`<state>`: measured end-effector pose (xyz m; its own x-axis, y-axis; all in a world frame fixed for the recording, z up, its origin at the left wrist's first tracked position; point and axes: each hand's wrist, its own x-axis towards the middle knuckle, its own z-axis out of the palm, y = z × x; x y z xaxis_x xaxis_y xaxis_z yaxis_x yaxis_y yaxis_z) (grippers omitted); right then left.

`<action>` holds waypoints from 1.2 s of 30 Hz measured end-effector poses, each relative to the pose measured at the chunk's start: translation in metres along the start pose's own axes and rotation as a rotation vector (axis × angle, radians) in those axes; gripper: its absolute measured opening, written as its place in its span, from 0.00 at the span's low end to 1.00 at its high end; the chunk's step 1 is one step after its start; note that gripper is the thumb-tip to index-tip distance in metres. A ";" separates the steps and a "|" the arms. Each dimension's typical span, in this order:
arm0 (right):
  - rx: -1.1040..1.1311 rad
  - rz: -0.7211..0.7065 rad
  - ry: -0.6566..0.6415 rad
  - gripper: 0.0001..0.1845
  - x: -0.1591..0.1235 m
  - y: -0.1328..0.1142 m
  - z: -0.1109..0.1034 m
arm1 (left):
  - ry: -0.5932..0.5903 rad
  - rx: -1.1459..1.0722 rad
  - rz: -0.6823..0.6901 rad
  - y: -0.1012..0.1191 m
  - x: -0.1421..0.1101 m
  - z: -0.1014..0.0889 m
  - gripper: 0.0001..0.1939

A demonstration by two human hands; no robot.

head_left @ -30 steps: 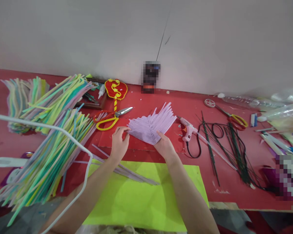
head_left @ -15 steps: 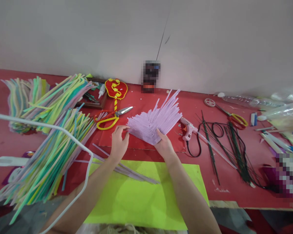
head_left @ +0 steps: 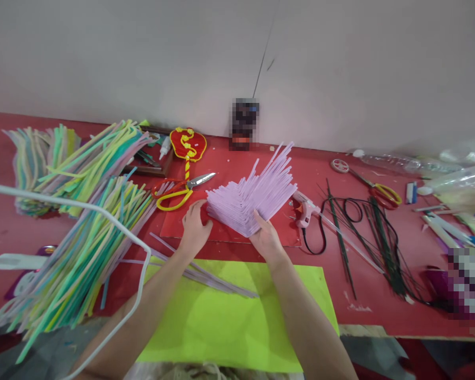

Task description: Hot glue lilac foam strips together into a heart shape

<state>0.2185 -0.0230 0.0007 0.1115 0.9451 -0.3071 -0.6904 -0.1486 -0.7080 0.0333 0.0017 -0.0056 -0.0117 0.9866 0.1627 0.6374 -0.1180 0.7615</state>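
Note:
A V-shaped piece of lilac pipe cleaners [head_left: 245, 200], laid side by side like a leaf, is held above the red board [head_left: 174, 228]. My right hand [head_left: 266, 235] grips its lower point, thumb on top; the other fingers are hidden beneath. Beside the left edge of the piece is my left hand [head_left: 196, 228], fingers curved and thumb apart, with nothing visible between them. Several loose lilac pipe cleaners [head_left: 221, 284] lie under my left forearm on a yellow-green sheet [head_left: 237, 327].
Bundles of coloured pipe cleaners [head_left: 98, 253] cover the left side, behind a white cable [head_left: 103, 208]. Scissors [head_left: 178, 194] lie near a red fan-shaped ornament [head_left: 188, 145]. To the right are a pink glue gun [head_left: 307, 211], dark green wires [head_left: 383, 248] and more scissors [head_left: 383, 195].
My left hand has moved slightly down and right, its fingertips drawing back from the edge of the lilac piece. The piece has shifted very slightly right in my right hand.

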 end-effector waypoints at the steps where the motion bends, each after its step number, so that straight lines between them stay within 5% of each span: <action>1: 0.000 -0.003 0.000 0.15 0.000 0.000 0.000 | -0.013 0.030 0.005 0.002 -0.002 0.000 0.29; 16: -0.003 0.036 -0.007 0.14 -0.003 -0.004 0.002 | -0.074 0.153 0.130 0.005 -0.016 0.010 0.41; 25: -0.438 0.060 0.080 0.16 -0.007 -0.009 -0.020 | -0.069 0.166 0.143 0.009 -0.017 0.009 0.40; 29: -0.516 0.148 0.003 0.07 -0.010 -0.010 -0.022 | -0.076 0.157 0.147 0.009 -0.017 0.008 0.39; 33: -0.515 0.287 -0.069 0.08 -0.016 -0.013 -0.009 | -0.079 0.160 0.144 0.010 -0.017 0.008 0.39; 36: -0.496 0.256 -0.092 0.11 -0.018 -0.011 -0.002 | -0.084 0.172 0.148 0.009 -0.017 0.008 0.39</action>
<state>0.2255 -0.0392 0.0134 -0.0930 0.8791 -0.4675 -0.2660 -0.4745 -0.8391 0.0457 -0.0148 -0.0063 0.1513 0.9668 0.2058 0.7495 -0.2480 0.6137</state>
